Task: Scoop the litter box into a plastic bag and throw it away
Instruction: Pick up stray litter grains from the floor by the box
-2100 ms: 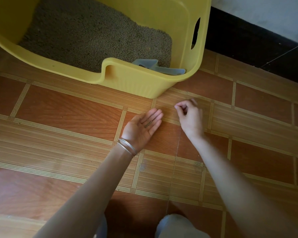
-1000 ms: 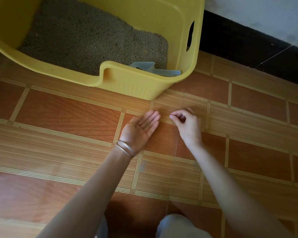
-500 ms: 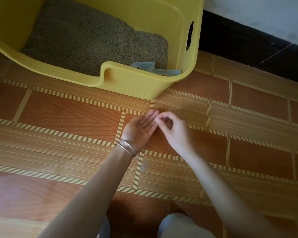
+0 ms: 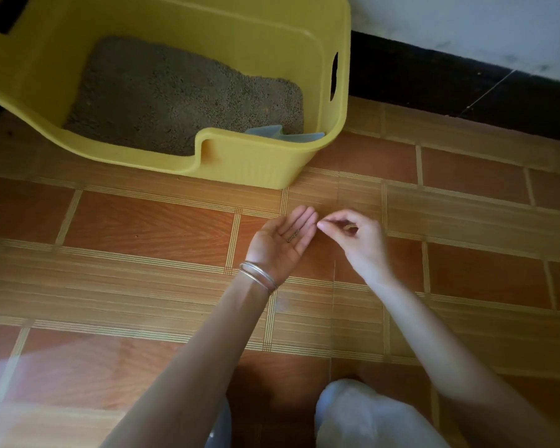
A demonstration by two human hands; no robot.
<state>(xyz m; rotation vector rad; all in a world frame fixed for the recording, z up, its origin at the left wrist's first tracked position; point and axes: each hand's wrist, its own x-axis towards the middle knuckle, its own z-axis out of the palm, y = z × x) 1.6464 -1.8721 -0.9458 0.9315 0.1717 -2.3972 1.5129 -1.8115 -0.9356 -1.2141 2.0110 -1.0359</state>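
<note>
Head view: just before the yellow litter box (image 4: 256,163), the right hand (image 4: 356,240), pinched shut, has carried stray granules (image 4: 293,236) to the open, cupped left hand (image 4: 280,245), tidying before scooping.

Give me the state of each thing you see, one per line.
Litter box: upright, holds grey litter.
Scoop: lying in the box's near corner.
Left hand: open, palm up, a few grains on it.
Right hand: fingertips pinched beside left fingers.
</note>
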